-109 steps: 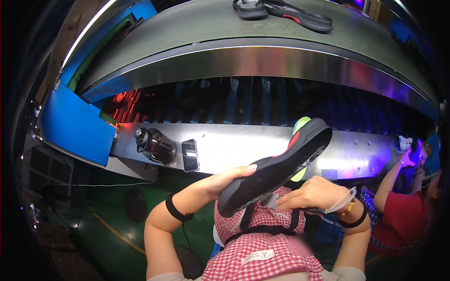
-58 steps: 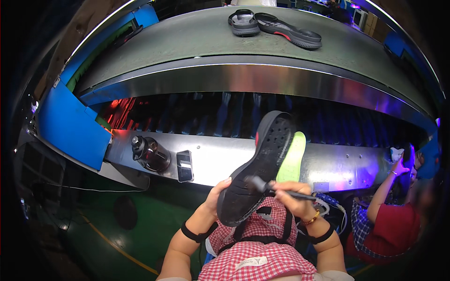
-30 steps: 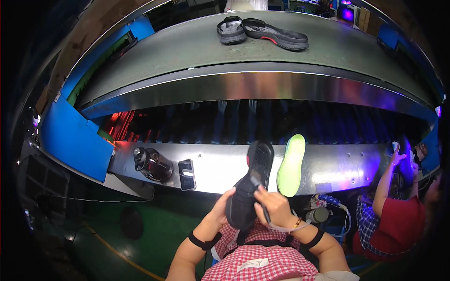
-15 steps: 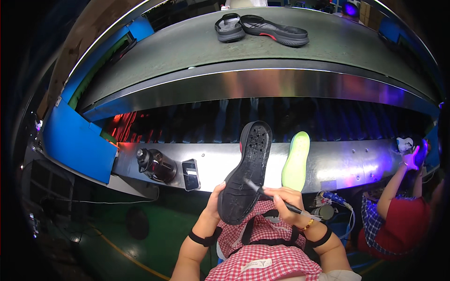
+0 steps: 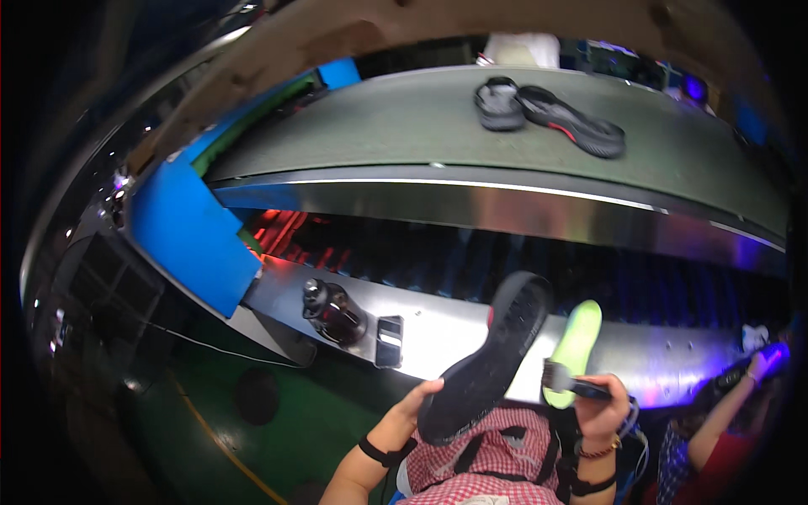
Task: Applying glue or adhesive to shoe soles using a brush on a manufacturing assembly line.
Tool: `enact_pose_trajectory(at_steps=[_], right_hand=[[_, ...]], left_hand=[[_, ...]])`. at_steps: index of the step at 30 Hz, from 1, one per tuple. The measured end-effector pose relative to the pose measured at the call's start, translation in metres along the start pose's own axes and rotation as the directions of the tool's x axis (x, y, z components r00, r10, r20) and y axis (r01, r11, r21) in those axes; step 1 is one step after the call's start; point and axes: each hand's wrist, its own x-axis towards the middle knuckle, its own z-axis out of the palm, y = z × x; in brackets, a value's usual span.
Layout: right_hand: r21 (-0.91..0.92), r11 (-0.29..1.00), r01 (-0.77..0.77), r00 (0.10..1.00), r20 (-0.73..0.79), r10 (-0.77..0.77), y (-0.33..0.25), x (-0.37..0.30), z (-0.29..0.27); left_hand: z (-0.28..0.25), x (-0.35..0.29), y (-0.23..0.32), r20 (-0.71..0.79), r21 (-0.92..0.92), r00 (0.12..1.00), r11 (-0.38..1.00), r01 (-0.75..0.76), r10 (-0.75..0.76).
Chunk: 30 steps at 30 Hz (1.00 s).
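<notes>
Beyond the steel ledge [image 5: 442, 332] stretches a dull green belt [image 5: 379, 139]. At the ledge's left end stands a blue panel [image 5: 194, 240]. Over the ledge's near edge, a black shoe sole [image 5: 488, 362] leans aslant, its near end clamped in the left hand [image 5: 410, 405]. Two dark soles [image 5: 582, 132] rest on the belt, well past the ledge. On the ledge, right of its middle, lies a lime insole [image 5: 581, 332]. Nearer the ledge's left end stands a dark bottle [image 5: 338, 320]. By the ledge's near edge, the right hand [image 5: 604, 412] has its fingers closed around a handle. A phone [image 5: 389, 341] lies on the ledge beside the bottle. Smallest, over the ledge's near edge, is the brush [image 5: 581, 387] in that grip, its head before the insole; whether they touch, I cannot tell.
</notes>
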Motion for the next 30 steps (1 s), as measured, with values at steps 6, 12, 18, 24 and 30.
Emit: enact_pose_trajectory(at_steps=[6,12,18,24,30], right_hand=[[0.084,0.996,0.022,0.995,-0.097,-0.014,-0.009,0.008,-0.038],[0.084,0.997,0.002,0.965,-0.262,0.02,0.007,0.015,-0.073],[0.011,1.0,-0.011,0.979,-0.203,0.013,0.012,0.011,-0.081],[-0.736,0.625,-0.26,0.963,-0.246,0.111,0.018,0.012,-0.106],[-0.696,0.714,-0.08,0.986,-0.159,-0.045,0.026,0.021,-0.116]], left_hand=[[0.044,-0.04,0.06,0.069,-0.042,0.959,0.961,-0.273,0.276],[0.083,0.024,0.266,0.384,-0.609,0.468,0.599,-0.52,0.796],[0.127,0.107,0.317,-0.056,-0.044,0.528,0.527,-0.849,0.847],[0.204,0.208,0.251,0.484,0.84,0.401,-0.284,-0.463,0.778],[0.236,0.254,0.26,0.492,0.746,0.547,-0.652,0.137,0.677]])
